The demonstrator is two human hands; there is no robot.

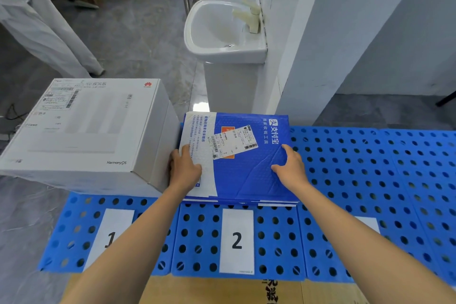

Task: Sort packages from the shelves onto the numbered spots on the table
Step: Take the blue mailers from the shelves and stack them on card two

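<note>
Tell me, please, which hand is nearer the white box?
Left. The left hand touches the blue mailer beside the white box; the right hand touches its right side.

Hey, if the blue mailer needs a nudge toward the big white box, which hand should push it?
Probably the right hand: it rests on the blue mailer on the side away from the white box. The left hand lies right beside the box, leaving no room to push.

The right forearm (345, 217) hides the number on the third paper label (367, 222), the left forearm (148, 224) covers part of label 1 (116, 222), and the left hand (185, 168) has its fingertips hidden beside the blue mailer (246, 173).
</note>
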